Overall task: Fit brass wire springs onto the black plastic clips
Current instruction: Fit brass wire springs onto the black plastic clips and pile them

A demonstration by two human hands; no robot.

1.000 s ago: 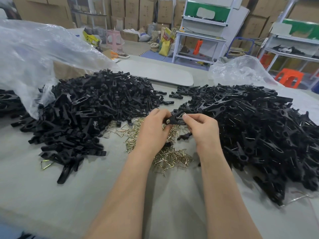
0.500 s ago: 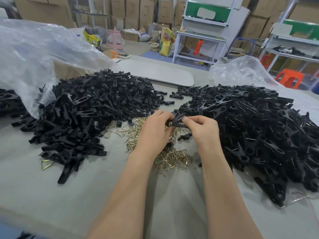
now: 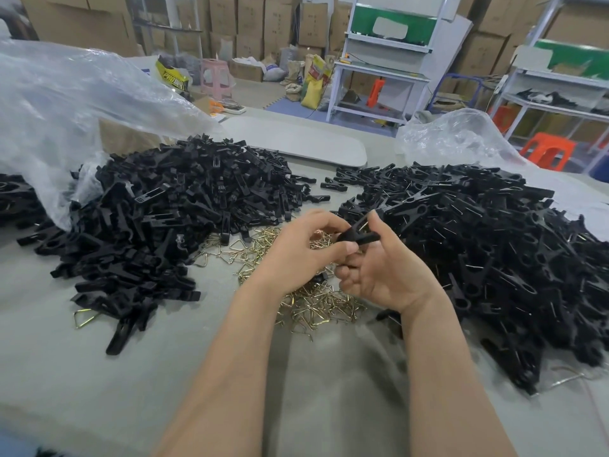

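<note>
Both hands are on one black clip mid-frame. My left hand pinches it with curled fingers and my right hand grips it too. Can't tell if its spring is seated.

Loose brass springs lie underneath on the grey surface. The right pile looks done and the left pile looks unfitted, so loads left I reckon.

Behind: plastic bags, cardboard boxes, white racks.

Bare forearms; left hand short-nailed, apparently
</note>
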